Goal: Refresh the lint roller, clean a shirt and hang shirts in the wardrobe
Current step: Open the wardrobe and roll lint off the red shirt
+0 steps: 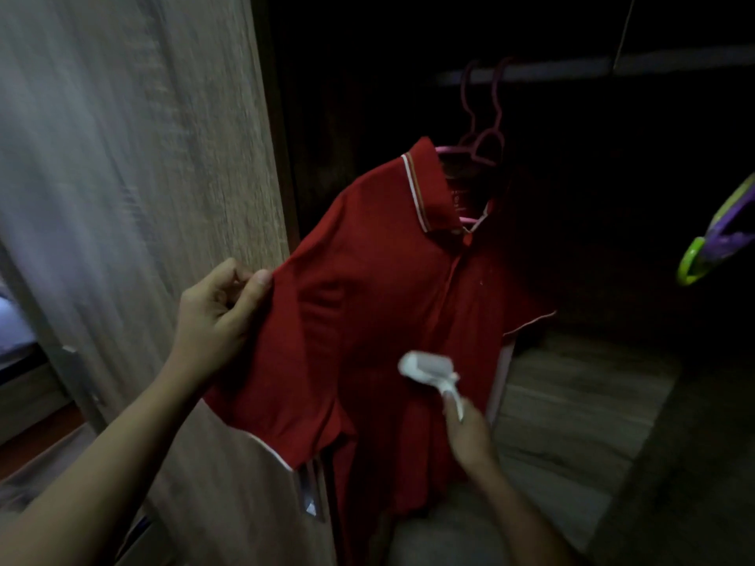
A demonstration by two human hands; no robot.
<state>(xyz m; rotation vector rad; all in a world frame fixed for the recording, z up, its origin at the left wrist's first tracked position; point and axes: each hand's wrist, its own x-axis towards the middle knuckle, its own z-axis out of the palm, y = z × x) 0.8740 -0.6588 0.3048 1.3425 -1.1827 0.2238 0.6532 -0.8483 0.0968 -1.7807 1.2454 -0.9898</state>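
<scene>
A wood-grain wardrobe door (pixel 135 198) stood at the left. The left hand (pixel 216 320) pinched the sleeve of a red polo shirt (pixel 367 300), fingers closed on the cloth. The shirt hung on a pink hanger (pixel 484 143) from the wardrobe rail (pixel 572 69); its neck label was too blurred to read. The right hand (pixel 470 435) gripped a white lint roller (pixel 429 367) against the shirt front. A green-and-purple hanger (pixel 719 239) showed at far right.

Hung red shirt (pixel 380 320), white lint roller (pixel 429 367) touching
</scene>
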